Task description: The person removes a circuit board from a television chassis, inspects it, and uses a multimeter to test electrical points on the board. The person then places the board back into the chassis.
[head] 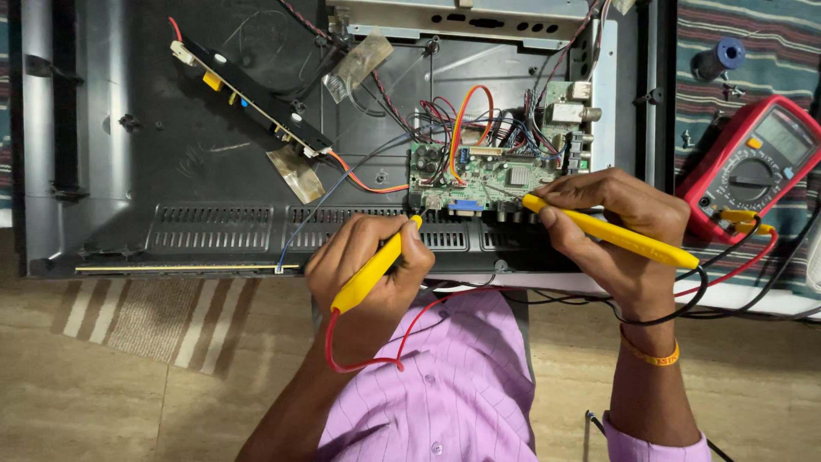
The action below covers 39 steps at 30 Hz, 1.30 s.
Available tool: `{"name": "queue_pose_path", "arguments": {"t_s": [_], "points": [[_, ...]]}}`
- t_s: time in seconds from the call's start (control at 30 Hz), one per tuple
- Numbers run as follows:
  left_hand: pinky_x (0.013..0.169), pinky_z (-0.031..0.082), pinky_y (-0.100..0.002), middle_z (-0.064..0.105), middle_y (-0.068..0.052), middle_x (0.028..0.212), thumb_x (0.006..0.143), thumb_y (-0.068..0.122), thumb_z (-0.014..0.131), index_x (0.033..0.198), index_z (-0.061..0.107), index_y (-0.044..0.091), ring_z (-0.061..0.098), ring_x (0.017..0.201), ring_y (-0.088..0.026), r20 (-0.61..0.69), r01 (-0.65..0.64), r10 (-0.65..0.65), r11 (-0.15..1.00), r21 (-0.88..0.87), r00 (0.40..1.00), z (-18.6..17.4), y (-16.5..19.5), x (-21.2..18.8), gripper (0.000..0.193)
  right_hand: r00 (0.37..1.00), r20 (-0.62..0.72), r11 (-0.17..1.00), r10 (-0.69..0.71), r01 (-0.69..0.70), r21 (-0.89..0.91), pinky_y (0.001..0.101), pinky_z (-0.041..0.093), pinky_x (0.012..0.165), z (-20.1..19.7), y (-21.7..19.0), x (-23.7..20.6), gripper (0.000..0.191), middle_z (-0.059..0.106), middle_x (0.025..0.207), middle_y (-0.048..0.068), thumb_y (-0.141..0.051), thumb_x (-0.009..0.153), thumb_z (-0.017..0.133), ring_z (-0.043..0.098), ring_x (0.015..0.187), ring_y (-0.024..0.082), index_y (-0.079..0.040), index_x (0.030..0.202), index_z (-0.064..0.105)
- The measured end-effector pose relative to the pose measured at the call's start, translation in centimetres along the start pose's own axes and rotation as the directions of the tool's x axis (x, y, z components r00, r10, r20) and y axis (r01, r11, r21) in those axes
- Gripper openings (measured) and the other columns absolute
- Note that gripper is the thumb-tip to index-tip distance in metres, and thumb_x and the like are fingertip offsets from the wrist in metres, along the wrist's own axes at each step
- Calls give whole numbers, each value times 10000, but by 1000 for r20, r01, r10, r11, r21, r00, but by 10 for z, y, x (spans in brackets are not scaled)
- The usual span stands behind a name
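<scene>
My left hand (369, 267) grips a yellow test probe (375, 267) with a red lead, its tip at the lower left edge of the green circuit board (496, 167). My right hand (617, 229) holds a second yellow probe (616, 233) with a black lead; that tip touches the board's lower middle. The board sits inside an opened flat-screen set, on its dark metal back panel (171, 162), with many coloured wires plugged in. Both leads run to a red multimeter (748, 167) at the right.
A long narrow black circuit strip (248, 96) lies diagonally at the upper left of the panel, taped down. A dark blue spool (718, 58) and small screws lie on the striped cloth (735, 26) above the meter. Tiled floor and a striped mat (154, 321) are below.
</scene>
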<state>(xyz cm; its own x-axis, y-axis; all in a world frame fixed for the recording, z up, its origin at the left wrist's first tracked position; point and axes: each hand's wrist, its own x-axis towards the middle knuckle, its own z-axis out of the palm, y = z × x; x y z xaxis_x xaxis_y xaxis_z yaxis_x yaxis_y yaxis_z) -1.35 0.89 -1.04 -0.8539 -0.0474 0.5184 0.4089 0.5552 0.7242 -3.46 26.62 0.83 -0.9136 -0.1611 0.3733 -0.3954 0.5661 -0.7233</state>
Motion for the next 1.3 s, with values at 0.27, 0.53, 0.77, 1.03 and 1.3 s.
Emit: {"name": "queue_pose_path", "arguments": {"t_s": [0.27,0.53,0.77,1.03,1.3], "points": [[667,544,-353,683,-86,849,940,82,751,974,650,35,682,712,-244,10,16,-16,1000,15,1000,-1,1,0,116,1000,-3,1000,6,-6,16,268,596,830,0,-1,-1,101,750,944,124,-50,958,780,760,915,179,20,954,707],[667,547,-350,678,-95,847,931,75,751,971,649,27,683,715,-244,-4,1,-2,1000,-15,1000,0,0,1,119,1000,-5,1000,12,-12,16,265,593,814,1,-2,0,103,750,968,132,-45,948,782,756,909,176,22,956,704],[663,544,-351,674,-94,836,930,74,752,961,647,30,678,707,-244,2,4,-4,1000,-9,1000,0,0,1,118,1000,7,1000,-3,3,-9,265,591,801,0,-1,0,94,751,963,133,-39,947,780,757,910,176,23,959,710],[667,544,-357,674,-92,839,931,67,754,966,648,27,674,710,-252,-7,-8,8,1000,-7,1000,0,0,0,119,1000,-12,999,11,-12,-36,266,587,787,0,2,0,104,750,946,126,-45,940,794,753,891,173,23,953,715],[665,542,-357,673,-97,838,928,58,750,968,646,21,672,710,-254,-13,-21,21,1000,-12,1000,0,-1,1,117,999,-13,997,-46,46,-62,273,600,843,3,1,-1,128,755,961,111,-38,941,801,769,956,192,4,923,681]]}}
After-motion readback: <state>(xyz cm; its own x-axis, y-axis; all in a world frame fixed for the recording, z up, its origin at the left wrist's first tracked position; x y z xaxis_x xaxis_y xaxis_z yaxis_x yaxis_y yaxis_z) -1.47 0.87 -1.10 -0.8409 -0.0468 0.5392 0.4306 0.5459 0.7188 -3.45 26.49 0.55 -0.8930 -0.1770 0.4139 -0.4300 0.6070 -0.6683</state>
